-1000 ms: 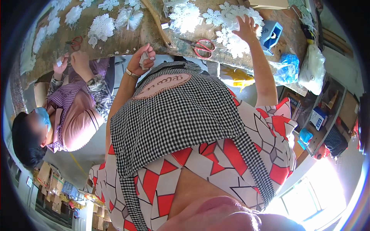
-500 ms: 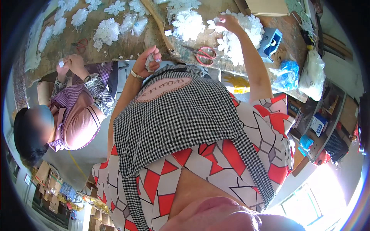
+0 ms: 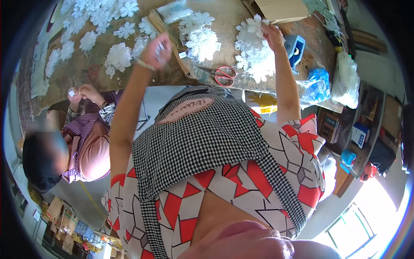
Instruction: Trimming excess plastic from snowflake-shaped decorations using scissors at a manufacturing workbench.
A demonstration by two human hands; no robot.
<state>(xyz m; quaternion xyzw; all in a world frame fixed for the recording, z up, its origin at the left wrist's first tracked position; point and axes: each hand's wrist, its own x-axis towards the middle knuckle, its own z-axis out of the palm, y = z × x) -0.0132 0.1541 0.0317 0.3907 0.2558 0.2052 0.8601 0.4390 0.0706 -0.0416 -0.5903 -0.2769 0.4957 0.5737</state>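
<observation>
My right hand [image 3: 272, 33] pinches a rim arm of a thin, light, fragile white snowflake [image 3: 255, 56]; my left hand [image 3: 157, 48] closes around something small.

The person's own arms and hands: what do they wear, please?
Both forearms are bare, with no gloves. The left hand has a thin pale bracelet at the wrist. The right hand wears nothing visible. Short sleeves are white with red geometric shapes, under a black-and-white checked apron.

Brown cardboard box [image 3: 280, 9], table's far edge [image 3: 224, 17]
</observation>
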